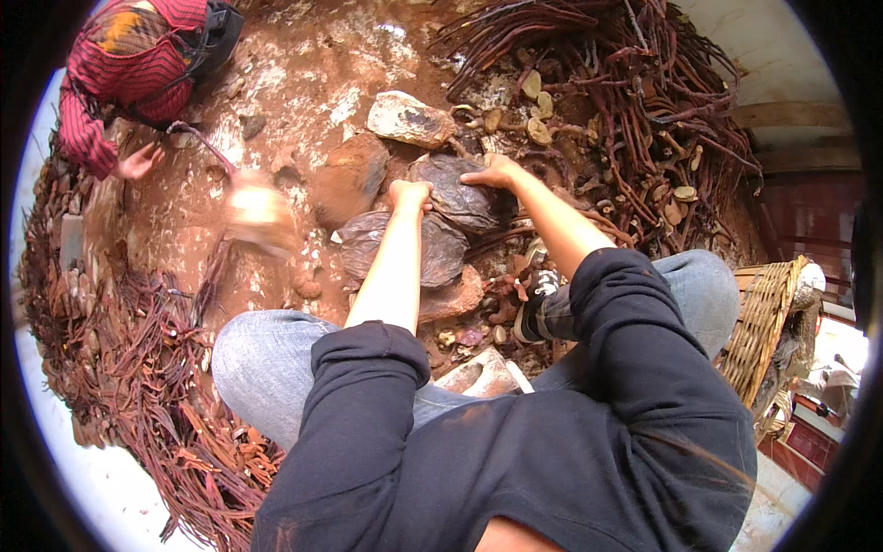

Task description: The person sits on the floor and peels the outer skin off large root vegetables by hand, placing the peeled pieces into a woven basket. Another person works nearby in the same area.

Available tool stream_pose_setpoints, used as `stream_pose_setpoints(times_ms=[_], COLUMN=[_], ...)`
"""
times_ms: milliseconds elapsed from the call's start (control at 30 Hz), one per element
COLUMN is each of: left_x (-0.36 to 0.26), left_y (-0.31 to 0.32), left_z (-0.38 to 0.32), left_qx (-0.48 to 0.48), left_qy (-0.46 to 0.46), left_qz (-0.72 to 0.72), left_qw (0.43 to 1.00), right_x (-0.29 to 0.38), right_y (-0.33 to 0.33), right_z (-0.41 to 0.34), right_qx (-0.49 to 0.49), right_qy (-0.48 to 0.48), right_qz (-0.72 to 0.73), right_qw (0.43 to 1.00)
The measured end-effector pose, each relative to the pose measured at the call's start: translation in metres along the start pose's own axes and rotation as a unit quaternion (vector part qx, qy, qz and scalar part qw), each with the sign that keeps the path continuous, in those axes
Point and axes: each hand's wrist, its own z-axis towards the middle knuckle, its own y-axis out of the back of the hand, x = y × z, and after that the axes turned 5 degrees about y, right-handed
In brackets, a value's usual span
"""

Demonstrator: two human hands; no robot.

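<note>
Two dark, wrinkled, leathery pieces lie side by side on the ground before me. My right hand (498, 172) rests on the upper dark wrinkled piece (463, 196), with its fingers over the top edge. My left hand (412, 195) has its fingers bent at the left edge of that same piece, above the lower dark wrinkled piece (441, 252); whether it grips is unclear. A brown rounded stone (348, 179) lies left of my left hand. A pale rough stone (410, 119) lies beyond my hands, and a reddish stone (459, 297) sits under the lower piece.
Long reddish roots (621, 90) are heaped at the upper right, with pale flat slices (538, 131) beside them. More roots (138, 386) lie at the lower left. A co-worker in a striped red top (127, 76) is at the upper left, near a blurred pale object (259, 210). A woven basket (759, 324) stands right.
</note>
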Motion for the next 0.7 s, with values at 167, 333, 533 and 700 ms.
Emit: stream_pose_setpoints(times_ms=[167, 333, 533, 700], left_x=[0.028, 0.009, -0.016, -0.030], left_y=[-0.010, 0.021, 0.055, 0.058], left_z=[-0.021, -0.026, -0.049, -0.048], left_qx=[-0.151, 0.146, 0.229, 0.249], left_qy=[-0.213, -0.064, -0.123, -0.182], left_qz=[0.167, -0.144, -0.197, -0.144], left_qw=[0.951, 0.977, 0.945, 0.940], right_x=[0.023, 0.027, 0.117, 0.108], right_y=[-0.010, 0.005, 0.088, 0.193], right_z=[-0.016, -0.041, -0.136, -0.279], right_qx=[-0.090, -0.080, -0.118, -0.267], right_qy=[-0.054, -0.037, -0.003, 0.036], right_qz=[0.040, 0.052, -0.228, -0.260], right_qw=[0.994, 0.995, 0.966, 0.927])
